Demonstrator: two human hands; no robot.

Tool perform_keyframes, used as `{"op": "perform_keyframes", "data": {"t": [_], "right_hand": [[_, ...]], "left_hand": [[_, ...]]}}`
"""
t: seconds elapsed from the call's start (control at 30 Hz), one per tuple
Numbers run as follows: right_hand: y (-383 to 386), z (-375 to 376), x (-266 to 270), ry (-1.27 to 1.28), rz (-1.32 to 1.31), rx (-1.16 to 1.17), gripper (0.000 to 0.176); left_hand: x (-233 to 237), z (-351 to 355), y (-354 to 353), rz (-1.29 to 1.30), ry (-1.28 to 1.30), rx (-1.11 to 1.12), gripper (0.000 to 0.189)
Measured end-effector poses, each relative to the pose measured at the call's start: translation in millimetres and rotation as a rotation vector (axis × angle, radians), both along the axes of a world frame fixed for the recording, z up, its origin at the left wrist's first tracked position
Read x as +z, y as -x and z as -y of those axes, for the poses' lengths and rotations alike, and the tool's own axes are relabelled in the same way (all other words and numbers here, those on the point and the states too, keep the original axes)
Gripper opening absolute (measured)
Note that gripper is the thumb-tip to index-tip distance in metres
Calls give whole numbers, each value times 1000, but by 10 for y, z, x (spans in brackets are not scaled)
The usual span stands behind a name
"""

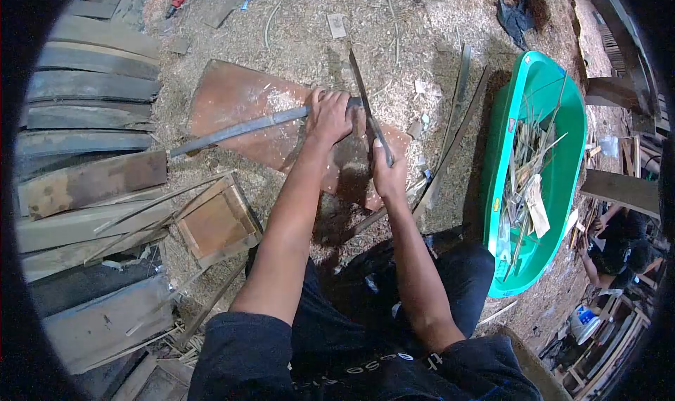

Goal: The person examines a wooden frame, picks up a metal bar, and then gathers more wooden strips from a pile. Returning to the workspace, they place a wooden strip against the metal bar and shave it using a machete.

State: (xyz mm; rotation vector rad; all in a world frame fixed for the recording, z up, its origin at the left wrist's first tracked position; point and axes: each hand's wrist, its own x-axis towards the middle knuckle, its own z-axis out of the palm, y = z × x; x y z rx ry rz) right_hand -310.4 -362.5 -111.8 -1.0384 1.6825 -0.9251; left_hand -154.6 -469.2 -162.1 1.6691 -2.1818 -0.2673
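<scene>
My left hand (328, 116) is closed over a long, narrow grey strip (246, 129), near its right end. The strip slants down to the left across a reddish-brown flat board (228, 95) on the ground. My right hand (390, 179) is wrapped round the handle of a machete (362, 88). Its dark blade points away from me and crosses the strip's right end in this view, just beside my left fingers.
A green plastic tub (498, 211) with thin wood slivers stands to my right. Long thin strips (460, 95) lie between it and the board. Thick planks (91, 84) line the left, near a wooden frame (218, 221). Another person (619, 243) is at the far right. Shavings cover the ground.
</scene>
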Motion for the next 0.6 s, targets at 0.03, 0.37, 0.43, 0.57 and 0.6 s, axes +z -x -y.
{"op": "perform_keyframes", "data": {"t": [0.03, 0.37, 0.43, 0.57, 0.6], "right_hand": [[14, -12, -45, 16, -1, 4, 36], [153, -59, 122, 13, -16, 91, 39], [174, 72, -53, 62, -5, 55, 32], [34, -24, 20, 73, 97, -4, 38], [-2, -68, 77, 82, 46, -5, 38]], "left_hand": [[-2, -9, -6, -2, 21, 6, 30], [177, 66, 110, 17, -282, 155, 34], [32, 135, 131, 46, -108, 219, 31], [-127, 52, 141, -109, 104, 167, 16], [-94, 41, 123, -133, 140, 131, 16]]}}
